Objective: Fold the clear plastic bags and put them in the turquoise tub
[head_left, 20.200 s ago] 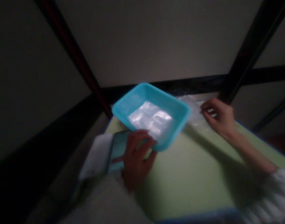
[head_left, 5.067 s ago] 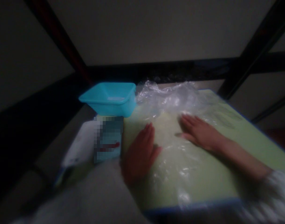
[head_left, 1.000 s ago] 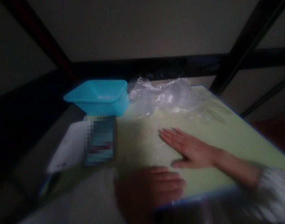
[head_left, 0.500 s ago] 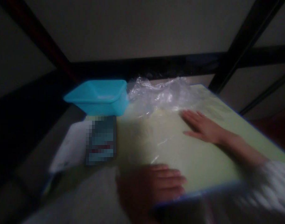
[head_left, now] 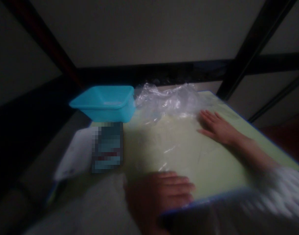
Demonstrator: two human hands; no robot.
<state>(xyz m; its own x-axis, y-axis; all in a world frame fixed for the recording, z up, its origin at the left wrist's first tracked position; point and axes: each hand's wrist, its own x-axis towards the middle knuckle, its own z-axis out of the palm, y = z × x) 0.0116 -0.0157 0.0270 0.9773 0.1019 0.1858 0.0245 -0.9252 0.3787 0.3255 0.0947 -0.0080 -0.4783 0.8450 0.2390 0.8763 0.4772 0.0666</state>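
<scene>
Seen from the head camera in a dim room, a person leaned over a pale green tabletop with a blue edge (head_left: pixel 213 169) and pressed both bare hands flat upon a thin, clear plastic sheet (head_left: pixel 178 153) spread across it. The left hand (head_left: pixel 161 192) lay palm down at the near edge of the table, fingers straight and close together, gripping nothing, only weighing the film down. The right hand (head_left: pixel 216 128) rested farther away and to the right, also open and flat, fingers stretched toward the far side, holding nothing but touching the film. Between the two hands the sheet looked mostly flat, with a few faint shining creases. Beyond the right hand, along the far edge, the same film rose into a crumpled, glossy heap (head_left: pixel 169 99) not yet flattened, so by my judgement the near part was laid out while the far part still waited for smoothing. Just beside that heap, at the far left corner, stood a turquoise rectangular plastic tub (head_left: pixel 104 102); what was inside it could not be made out. In front of the tub lay a small upright box with a blurred-out face (head_left: pixel 107 147), touching a white sheet or cloth (head_left: pixel 74 155) to its left. Dark frame bars (head_left: pixel 247 49) crossed behind the table against a plain grey wall.
</scene>
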